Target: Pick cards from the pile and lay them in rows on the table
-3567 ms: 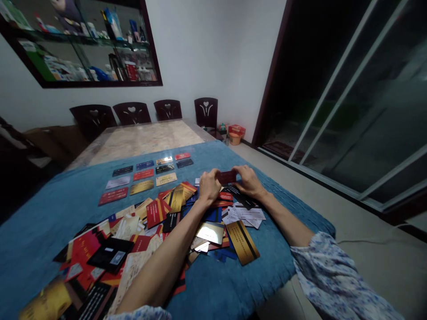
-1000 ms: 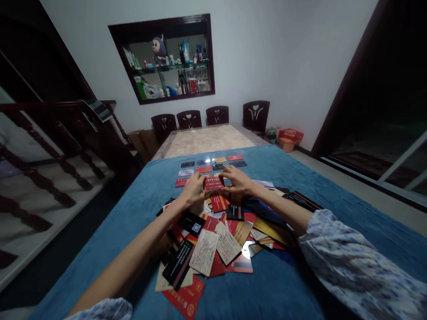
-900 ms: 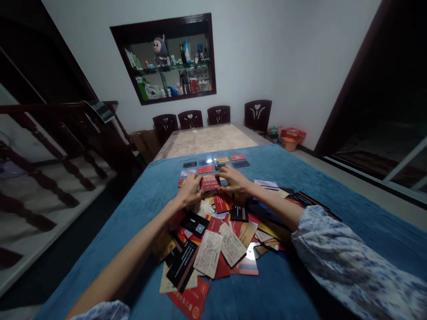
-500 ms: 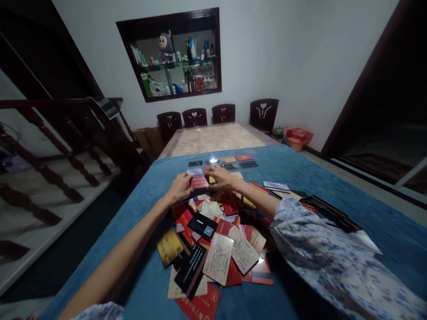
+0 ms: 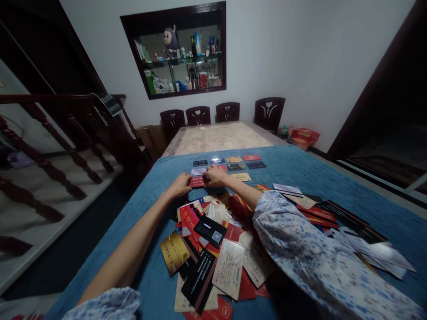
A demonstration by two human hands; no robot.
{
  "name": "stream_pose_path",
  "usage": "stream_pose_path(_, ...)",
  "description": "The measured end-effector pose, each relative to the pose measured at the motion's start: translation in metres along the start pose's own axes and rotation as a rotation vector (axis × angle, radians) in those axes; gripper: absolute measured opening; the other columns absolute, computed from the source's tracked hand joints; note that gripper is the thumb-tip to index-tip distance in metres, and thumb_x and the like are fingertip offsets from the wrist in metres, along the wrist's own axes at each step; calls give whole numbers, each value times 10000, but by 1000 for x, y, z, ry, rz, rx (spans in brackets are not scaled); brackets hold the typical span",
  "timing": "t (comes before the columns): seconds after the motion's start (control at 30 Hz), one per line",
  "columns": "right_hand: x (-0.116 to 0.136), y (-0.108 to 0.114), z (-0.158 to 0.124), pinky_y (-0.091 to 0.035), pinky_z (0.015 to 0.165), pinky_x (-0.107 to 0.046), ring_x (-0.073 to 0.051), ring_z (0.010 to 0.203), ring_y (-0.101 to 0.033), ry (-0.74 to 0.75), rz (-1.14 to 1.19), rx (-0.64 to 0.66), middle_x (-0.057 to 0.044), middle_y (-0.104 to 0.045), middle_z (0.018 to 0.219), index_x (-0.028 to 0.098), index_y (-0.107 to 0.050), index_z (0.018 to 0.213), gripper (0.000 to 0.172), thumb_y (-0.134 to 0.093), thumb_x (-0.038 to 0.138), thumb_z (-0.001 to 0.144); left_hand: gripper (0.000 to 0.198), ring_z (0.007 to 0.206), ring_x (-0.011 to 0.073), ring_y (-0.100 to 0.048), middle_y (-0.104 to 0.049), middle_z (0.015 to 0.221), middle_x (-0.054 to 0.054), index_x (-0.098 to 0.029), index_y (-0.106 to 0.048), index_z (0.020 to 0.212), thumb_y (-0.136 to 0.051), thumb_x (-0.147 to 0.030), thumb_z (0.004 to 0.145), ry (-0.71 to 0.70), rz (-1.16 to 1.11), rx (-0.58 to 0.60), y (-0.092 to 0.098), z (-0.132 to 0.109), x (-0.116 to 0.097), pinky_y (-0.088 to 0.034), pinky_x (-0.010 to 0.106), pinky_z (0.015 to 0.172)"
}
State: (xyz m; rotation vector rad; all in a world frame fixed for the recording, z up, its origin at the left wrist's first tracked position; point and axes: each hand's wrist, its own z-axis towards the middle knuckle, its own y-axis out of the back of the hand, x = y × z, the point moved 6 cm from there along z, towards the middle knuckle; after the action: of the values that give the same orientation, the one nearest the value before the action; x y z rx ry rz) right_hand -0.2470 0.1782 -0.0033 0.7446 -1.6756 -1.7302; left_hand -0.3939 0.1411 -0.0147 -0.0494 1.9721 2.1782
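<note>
Red card (image 5: 196, 182) | between both hands (image 5: 181, 184) (image 5: 216, 177) | one at each short end

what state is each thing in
left hand: at left end of red card
right hand: at its right end
red card: between hands, grip unclear
pile: loose, overlapping
laid-out cards: flat, in rows
cloth: spread out
chairs: upright
toy: upright

The single view comes from the person's head, facing forward and down along the table (image 5: 216, 137) to the far wall (image 5: 310, 62) (a wide look, railing (image 5: 50, 98) to dark doorway (image 5: 396, 111)); the cards (image 5: 228, 269) lie close below, the chairs (image 5: 220, 112) well off.
</note>
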Motion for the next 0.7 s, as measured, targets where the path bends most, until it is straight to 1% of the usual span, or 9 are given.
stream_pose_path(0.1, 0, -2, 3, -479, 926, -481, -374, 1244, -468, -38, 2, 45, -165, -614, 1291, 195, -693, 1176, 463, -706, 471, 804, 378, 1047, 280, -646, -688, 1069, 86, -159, -718, 1035, -671, -153, 660, 17, -6, 17, -3, 4, 2, -508, 327, 938)
stream_pose_path(0.27, 0, -2, 6, -474, 956, -479, -373, 1268, -466, -59, 5, 83, -149, -624, 1300, 216, -714, 1145, 421, -713, 454, 798, 346, 1033, 295, -649, -701, 1027, 82, -157, -731, 997, -676, -165, 655, 25, -27, 48, -4, 9, 4, -505, 344, 928)
stream_pose_path(0.33, 0, -2, 6, -478, 959, -488, -374, 1273, -468, -62, -2, 102, -146, -620, 1313, 221, -711, 1155, 425, -708, 456, 801, 365, 1026, 296, -644, -691, 1037, 87, -146, -729, 1018, -677, -182, 659, 21, -25, 58, -4, 10, 5, -505, 350, 927)
stream_pose_path(0.43, 0, -1, 8, -489, 958, -513, -383, 1278, -476, -66, -11, 127, -157, -607, 1340, 214, -702, 1173, 439, -695, 453, 805, 432, 1002, 272, -636, -666, 1052, 78, -137, -712, 1085, -680, -206, 660, 25, -31, 84, -5, 13, 7, -509, 338, 920)
stream_pose_path(0.5, 0, 0, 10, -492, 961, -524, -390, 1285, -477, -64, -14, 138, -165, -605, 1349, 198, -704, 1166, 440, -686, 444, 803, 451, 983, 256, -629, -653, 1046, 70, -135, -705, 1096, -680, -207, 652, 29, -34, 110, -6, 15, 9, -512, 325, 907)
stream_pose_path(0.57, 2, -1, 13, -493, 967, -532, -396, 1291, -476, -60, -17, 144, -171, -612, 1341, 182, -708, 1150, 435, -684, 427, 791, 421, 953, 246, -623, -646, 1016, 63, -135, -711, 1058, -675, -199, 643, 31, -36, 125, -6, 16, 10, -514, 314, 884)
stream_pose_path(0.7, 3, -4, 20, -491, 971, -549, -398, 1286, -488, -56, -23, 131, -184, -625, 1322, 169, -704, 1131, 424, -691, 362, 754, 301, 874, 236, -612, -630, 885, 44, -148, -720, 948, -643, -187, 660, 29, -17, 123, -5, 16, 10, -511, 307, 822)
